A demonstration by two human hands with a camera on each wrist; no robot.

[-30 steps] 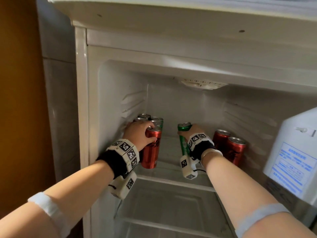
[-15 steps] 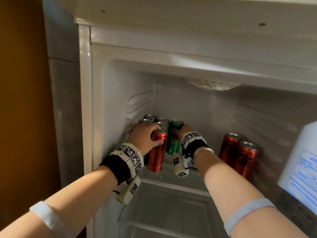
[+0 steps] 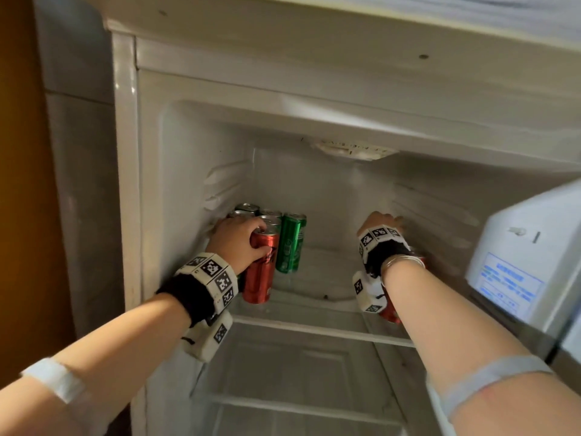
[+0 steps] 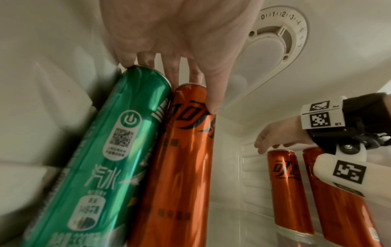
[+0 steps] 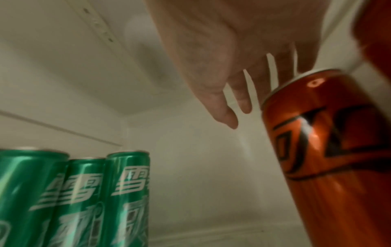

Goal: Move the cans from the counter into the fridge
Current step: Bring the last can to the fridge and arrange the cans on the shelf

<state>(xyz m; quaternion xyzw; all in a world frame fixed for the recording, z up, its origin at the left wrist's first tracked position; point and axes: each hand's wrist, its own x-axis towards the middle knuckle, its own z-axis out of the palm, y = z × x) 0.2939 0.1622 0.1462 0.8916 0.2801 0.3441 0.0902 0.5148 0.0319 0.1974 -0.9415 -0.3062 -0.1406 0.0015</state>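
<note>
On the fridge's top shelf (image 3: 317, 295) a cluster of green and red cans stands at the back left. My left hand (image 3: 248, 243) grips the front red can (image 3: 260, 272) from above, thumb on its side (image 4: 211, 103), fingers reaching over a green can (image 4: 118, 150). One green can (image 3: 290, 243) stands free on the right of the cluster. My right hand (image 3: 382, 223) is at the right wall with straight fingers (image 5: 243, 93) over the rim of a red can (image 5: 321, 142). A second red can (image 4: 338, 208) stands beside it, mostly hidden by my wrist.
A thermostat dial (image 4: 277, 40) sits on the fridge ceiling. The open door with a white bin (image 3: 518, 262) stands at the right. Below lies another glass shelf (image 3: 298, 407). The shelf's middle between the two can groups is bare.
My right hand let go of the green can beside the left cluster and moved right to the red cans. My left hand stayed on its red can.
</note>
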